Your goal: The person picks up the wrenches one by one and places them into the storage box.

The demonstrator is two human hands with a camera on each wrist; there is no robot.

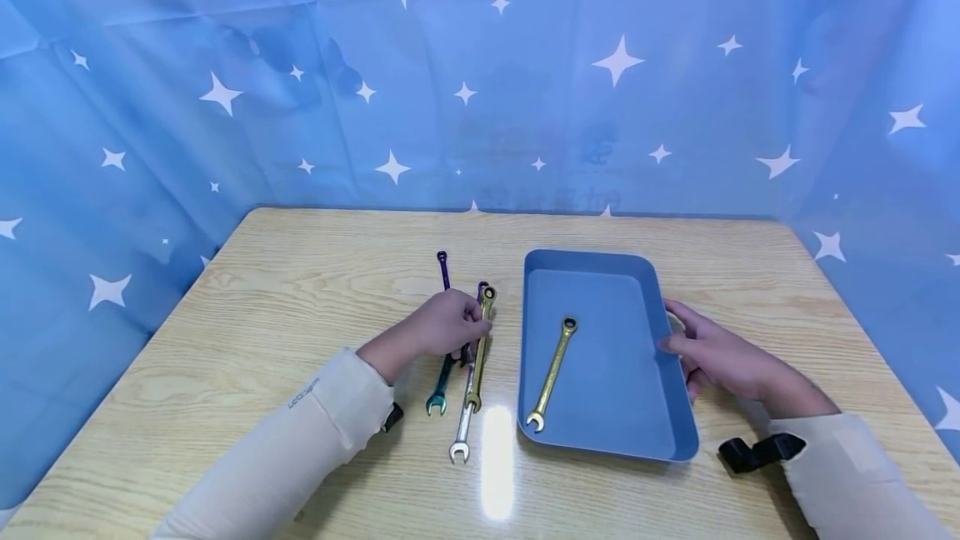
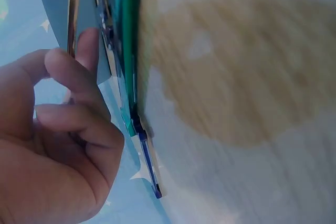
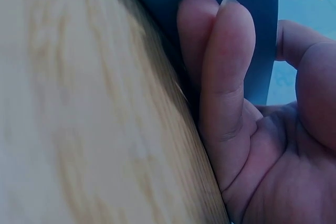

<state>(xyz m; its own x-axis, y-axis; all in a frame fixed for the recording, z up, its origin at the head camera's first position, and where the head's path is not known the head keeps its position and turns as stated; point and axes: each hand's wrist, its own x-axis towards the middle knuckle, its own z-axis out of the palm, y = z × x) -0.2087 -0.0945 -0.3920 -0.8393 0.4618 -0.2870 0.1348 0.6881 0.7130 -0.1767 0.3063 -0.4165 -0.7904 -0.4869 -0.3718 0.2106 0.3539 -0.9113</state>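
Observation:
My left hand (image 1: 446, 323) pinches a gold combination wrench (image 1: 481, 369) between thumb and fingers, left of the blue tray (image 1: 615, 407). Around and beneath that hand lie a silver wrench (image 1: 462, 430), a green wrench (image 1: 437, 398) and purple wrenches (image 1: 444, 270), partly covered by the fingers. In the left wrist view the green wrench (image 2: 126, 35) runs close past the curled fingers. Another gold wrench (image 1: 553, 372) lies inside the tray, toward its left side. My right hand (image 1: 723, 361) grips the tray's right wall, thumb over the rim and fingers (image 3: 226, 77) against the outside.
A light wood-grain table (image 1: 315, 273) carries everything. Behind it and at both sides hangs a blue curtain (image 1: 525, 107) with white stars. Bright glare lies on the tabletop left of the tray's near corner. A black strap piece (image 1: 761, 452) sits at the right cuff.

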